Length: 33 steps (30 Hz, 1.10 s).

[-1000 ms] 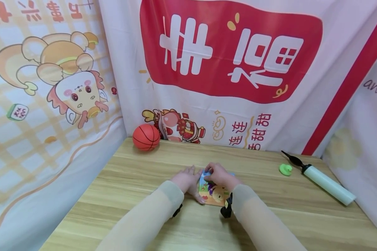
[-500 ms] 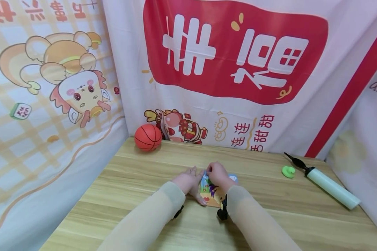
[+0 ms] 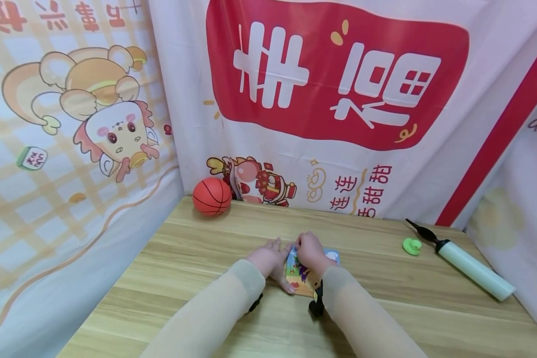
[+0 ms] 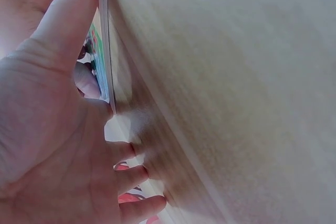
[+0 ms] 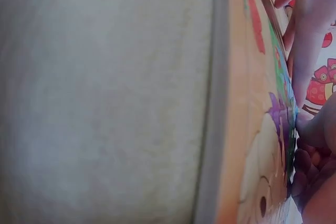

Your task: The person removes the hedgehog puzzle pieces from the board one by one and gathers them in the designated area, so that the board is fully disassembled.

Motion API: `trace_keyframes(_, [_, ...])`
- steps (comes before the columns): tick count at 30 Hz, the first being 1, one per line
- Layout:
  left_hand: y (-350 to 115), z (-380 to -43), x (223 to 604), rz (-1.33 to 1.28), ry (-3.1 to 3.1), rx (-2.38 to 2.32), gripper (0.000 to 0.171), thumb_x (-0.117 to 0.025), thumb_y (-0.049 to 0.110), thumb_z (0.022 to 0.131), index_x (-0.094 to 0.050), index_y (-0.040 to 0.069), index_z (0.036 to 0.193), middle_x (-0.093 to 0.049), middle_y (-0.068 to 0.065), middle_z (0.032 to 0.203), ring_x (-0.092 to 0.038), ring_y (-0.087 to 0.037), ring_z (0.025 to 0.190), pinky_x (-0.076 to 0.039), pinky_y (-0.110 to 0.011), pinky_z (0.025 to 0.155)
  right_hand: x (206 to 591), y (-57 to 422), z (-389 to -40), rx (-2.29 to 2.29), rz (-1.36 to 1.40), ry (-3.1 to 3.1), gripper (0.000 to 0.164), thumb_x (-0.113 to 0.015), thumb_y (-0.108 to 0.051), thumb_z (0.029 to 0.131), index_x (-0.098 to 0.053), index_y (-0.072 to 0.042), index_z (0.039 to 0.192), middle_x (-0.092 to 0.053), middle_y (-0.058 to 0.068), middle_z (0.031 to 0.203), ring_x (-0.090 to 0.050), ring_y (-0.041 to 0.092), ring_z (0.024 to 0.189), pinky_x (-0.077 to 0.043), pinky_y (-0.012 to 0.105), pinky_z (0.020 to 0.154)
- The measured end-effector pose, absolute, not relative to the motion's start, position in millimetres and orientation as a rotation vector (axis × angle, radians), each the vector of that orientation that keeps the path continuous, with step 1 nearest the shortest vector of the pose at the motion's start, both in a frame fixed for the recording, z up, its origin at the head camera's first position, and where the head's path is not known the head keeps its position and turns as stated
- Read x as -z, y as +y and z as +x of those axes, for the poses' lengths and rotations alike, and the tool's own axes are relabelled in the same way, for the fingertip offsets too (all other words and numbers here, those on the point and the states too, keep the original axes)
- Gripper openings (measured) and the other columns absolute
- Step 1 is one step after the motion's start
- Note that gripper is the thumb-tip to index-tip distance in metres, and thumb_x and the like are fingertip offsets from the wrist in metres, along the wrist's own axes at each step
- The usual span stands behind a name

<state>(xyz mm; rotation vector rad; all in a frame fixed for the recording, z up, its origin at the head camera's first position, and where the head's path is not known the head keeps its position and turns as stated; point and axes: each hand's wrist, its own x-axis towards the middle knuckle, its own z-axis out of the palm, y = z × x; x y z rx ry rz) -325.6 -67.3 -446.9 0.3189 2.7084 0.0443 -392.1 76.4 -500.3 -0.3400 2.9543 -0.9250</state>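
A flat, colourful picture board point(image 3: 301, 287) lies on the wooden table, partly hidden under my right hand. A cartoon figure with purple hair shows on it in the right wrist view. My left hand point(image 3: 270, 260) rests along the board's left edge, thumb and fingers spread; in the left wrist view several fingertips touch the tabletop. Over the board's upper left part is my right hand point(image 3: 311, 250), fingers bent and tips against the picture. Whether a small piece sits between those fingertips is hidden.
A red toy basketball point(image 3: 212, 197) stands at the table's back left corner. On the right lie a green rubber duck point(image 3: 412, 246) and a pale hand pump point(image 3: 472, 268) with a black nozzle. Printed cloth point(image 3: 250, 144) hangs behind the table point(image 3: 197, 248).
My right hand has shifted slightly left over the board and its fingers are more curled. The left hand keeps its place at the edge. The head view has turned slightly left.
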Motion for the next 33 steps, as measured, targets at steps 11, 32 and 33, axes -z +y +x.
trace_keyframes(11, [-66,-328,450,0.314,2.721,-0.042,0.133,-0.077,0.079,0.055,-0.012,0.029,0.160,-0.009,-0.012,0.164,-0.012,-0.034,0.148,-0.024,-0.050,0.114,491,87,-391,0.994,-0.479,2.811,0.018,-0.076,-0.013,0.089,-0.062,-0.006,0.097,-0.054,0.006,0.093,-0.052,0.020,0.085,-0.048,0.037,0.080])
trace_keyframes(32, [-66,-345,469,0.283,2.697,-0.035,0.145,-0.072,0.087,0.041,-0.010,0.033,0.160,-0.005,-0.011,0.165,-0.008,-0.033,0.149,-0.023,-0.053,0.114,479,100,-385,0.917,-0.568,2.730,0.042,-0.088,-0.021,0.076,-0.060,-0.008,0.105,-0.054,0.007,0.102,-0.053,0.022,0.093,-0.047,0.043,0.091])
trace_keyframes(33, [-66,-346,470,0.280,2.695,-0.041,0.146,-0.072,0.087,0.040,-0.010,0.033,0.160,-0.004,-0.011,0.165,-0.007,-0.033,0.149,-0.023,-0.054,0.114,480,101,-385,0.924,-0.560,2.732,0.042,-0.088,-0.021,0.077,-0.060,-0.008,0.105,-0.054,0.007,0.102,-0.052,0.022,0.092,-0.046,0.043,0.090])
